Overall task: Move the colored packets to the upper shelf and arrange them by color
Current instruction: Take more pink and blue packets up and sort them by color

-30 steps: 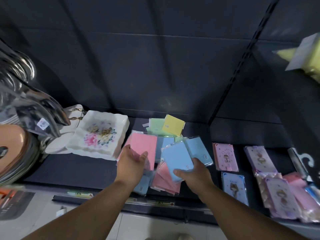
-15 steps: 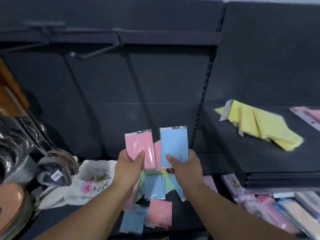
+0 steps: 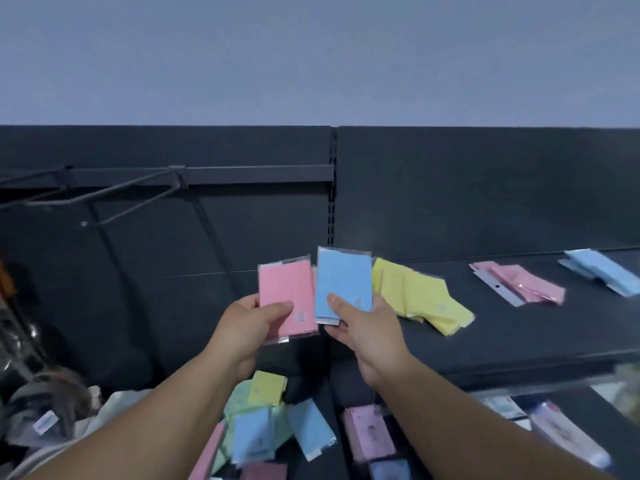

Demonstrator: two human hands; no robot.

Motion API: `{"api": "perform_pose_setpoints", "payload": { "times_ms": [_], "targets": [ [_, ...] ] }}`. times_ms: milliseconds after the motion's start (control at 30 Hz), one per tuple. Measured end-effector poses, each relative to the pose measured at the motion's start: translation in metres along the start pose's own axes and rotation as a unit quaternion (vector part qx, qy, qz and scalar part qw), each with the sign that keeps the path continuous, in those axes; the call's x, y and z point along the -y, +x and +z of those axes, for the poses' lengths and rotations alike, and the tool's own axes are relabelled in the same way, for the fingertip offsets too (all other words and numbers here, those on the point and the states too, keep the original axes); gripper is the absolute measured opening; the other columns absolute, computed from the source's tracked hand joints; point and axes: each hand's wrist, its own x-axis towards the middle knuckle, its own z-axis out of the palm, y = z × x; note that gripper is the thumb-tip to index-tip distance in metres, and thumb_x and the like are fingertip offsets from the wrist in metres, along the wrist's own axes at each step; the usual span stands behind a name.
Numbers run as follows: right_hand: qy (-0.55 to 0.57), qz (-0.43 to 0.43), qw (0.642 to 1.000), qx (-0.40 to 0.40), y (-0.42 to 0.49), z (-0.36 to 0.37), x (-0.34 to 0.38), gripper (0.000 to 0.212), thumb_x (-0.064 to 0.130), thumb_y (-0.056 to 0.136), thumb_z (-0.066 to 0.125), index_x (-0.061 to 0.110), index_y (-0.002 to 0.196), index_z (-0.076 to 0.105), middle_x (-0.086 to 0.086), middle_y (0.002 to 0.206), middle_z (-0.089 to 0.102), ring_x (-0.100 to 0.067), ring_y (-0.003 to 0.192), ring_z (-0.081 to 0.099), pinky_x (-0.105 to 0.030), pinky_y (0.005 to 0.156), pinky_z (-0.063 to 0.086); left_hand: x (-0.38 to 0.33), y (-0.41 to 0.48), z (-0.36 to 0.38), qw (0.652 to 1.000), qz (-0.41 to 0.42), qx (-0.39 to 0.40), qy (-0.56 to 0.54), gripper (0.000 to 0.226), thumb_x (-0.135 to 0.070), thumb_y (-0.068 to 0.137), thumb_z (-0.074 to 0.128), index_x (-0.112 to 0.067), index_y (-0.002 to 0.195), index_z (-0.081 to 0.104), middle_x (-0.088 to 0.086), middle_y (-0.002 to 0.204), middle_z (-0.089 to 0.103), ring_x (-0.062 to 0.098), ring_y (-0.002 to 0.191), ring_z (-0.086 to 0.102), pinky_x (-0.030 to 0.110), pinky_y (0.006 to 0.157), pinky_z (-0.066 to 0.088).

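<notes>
My left hand point(image 3: 247, 325) grips a pink packet point(image 3: 285, 289) held upright. My right hand point(image 3: 363, 323) grips a blue packet point(image 3: 341, 280) beside it, close to the left end of the upper shelf point(image 3: 502, 337). On that shelf lie a yellow pile point(image 3: 419, 296) just right of the blue packet, a pink pile point(image 3: 523, 287) further right and a blue pile point(image 3: 602, 271) at the far right. Below my arms, loose blue, green, yellow and pink packets point(image 3: 263, 424) lie mixed on the lower shelf.
Metal display hooks point(image 3: 104, 199) stick out from the dark back panel at the upper left. Plastic-wrapped goods point(image 3: 41, 407) sit at the lower left. Pink patterned packs point(image 3: 369, 431) lie on the lower shelf under the upper shelf.
Both hands have risen from the lower pile with the pink and blue packets, up to the level of the upper shelf. The view has tilted upward, showing the sorted piles.
</notes>
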Motion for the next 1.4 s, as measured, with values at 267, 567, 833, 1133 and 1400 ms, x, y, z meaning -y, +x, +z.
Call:
{"api": "perform_pose_setpoints", "payload": {
  "times_ms": [267,567,833,1133,1400],
  "targets": [
    [-0.015,-0.014,0.999,-0.028,-0.006,-0.146,0.056,0.024,0.015,0.092,0.066,0.012,0.114,0.058,-0.003,0.106,0.073,-0.021,0.095,0.072,-0.031,0.076,0.06,-0.002,-0.028,0.149,0.999,0.016,0.046,-0.011,0.026,-0.006,0.082,0.071,-0.004,0.107,0.065,0.012,0.093,0.075,0.029,0.087,0.071,0.036,0.076,0.056],
    [-0.07,-0.034,0.991,-0.104,-0.023,-0.326,0.116,0.019,0.017,0.095,0.061,0.013,0.113,0.056,-0.006,0.108,0.071,-0.023,0.092,0.072,-0.028,0.07,0.059,0.001,-0.053,0.327,0.995,0.021,0.093,-0.02,0.03,-0.005,0.084,0.07,-0.007,0.111,0.058,0.01,0.103,0.071,0.026,0.09,0.069,0.038,0.077,0.056],
    [-0.098,-0.027,0.978,-0.183,-0.02,-0.417,0.143,0.011,0.016,0.094,0.062,0.015,0.103,0.055,-0.008,0.107,0.068,-0.027,0.095,0.07,-0.032,0.073,0.06,-0.003,-0.04,0.411,0.994,0.023,0.076,0.077,0.031,-0.006,0.087,0.066,-0.007,0.112,0.049,0.008,0.104,0.064,0.019,0.085,0.063,0.029,0.062,0.047],
    [-0.119,-0.03,0.965,-0.23,0.018,-0.448,0.153,0.018,0.016,0.094,0.061,0.013,0.111,0.054,-0.006,0.107,0.068,-0.025,0.093,0.069,-0.027,0.062,0.058,0.0,0.013,0.442,0.975,0.078,0.043,0.206,0.039,-0.003,0.081,0.063,-0.012,0.114,0.044,0.008,0.11,0.058,0.025,0.09,0.058,0.031,0.056,0.049],
    [-0.226,-0.05,0.932,-0.278,0.067,-0.456,0.165,0.036,0.015,0.089,0.064,0.018,0.123,0.051,0.002,0.106,0.064,-0.02,0.088,0.066,-0.028,0.06,0.057,-0.004,0.04,0.452,0.854,0.186,0.114,0.472,0.082,-0.029,0.084,0.061,-0.032,0.151,0.014,-0.002,0.159,0.006,0.022,0.146,0.01,0.033,0.114,0.022]
  ]
}}
